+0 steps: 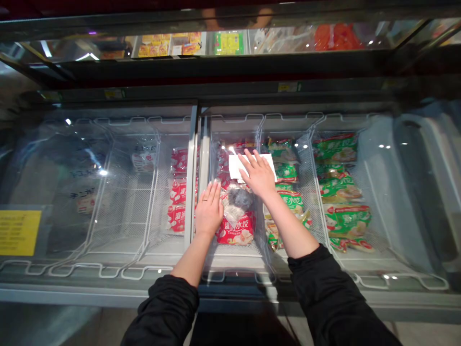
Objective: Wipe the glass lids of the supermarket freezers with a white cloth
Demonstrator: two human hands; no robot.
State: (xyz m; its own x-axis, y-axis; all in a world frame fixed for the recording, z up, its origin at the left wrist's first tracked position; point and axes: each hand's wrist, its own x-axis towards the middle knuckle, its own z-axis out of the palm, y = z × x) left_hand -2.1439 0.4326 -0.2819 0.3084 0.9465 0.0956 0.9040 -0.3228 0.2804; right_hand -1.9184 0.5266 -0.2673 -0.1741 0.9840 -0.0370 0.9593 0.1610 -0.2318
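Note:
Under my right hand (260,177) a white cloth or paper wipe (236,166) lies flat on the freezer's glass lid (288,259). The fingers of that hand are spread over the wipe, pressing it down. My left hand (209,211) rests on the glass near the lid's metal frame (194,168), its fingers stretched out and a ring on one of them. Below the glass, between my hands, lie red dumpling bags (236,230). Green dumpling bags (291,199) sit beneath my right forearm.
White wire baskets (315,173) divide the freezer. More green bags (347,218) lie at the right, red bags (178,192) left of the frame. A yellow notice (19,233) is stuck at the far left. A raised glass case (226,43) with packages runs along the back.

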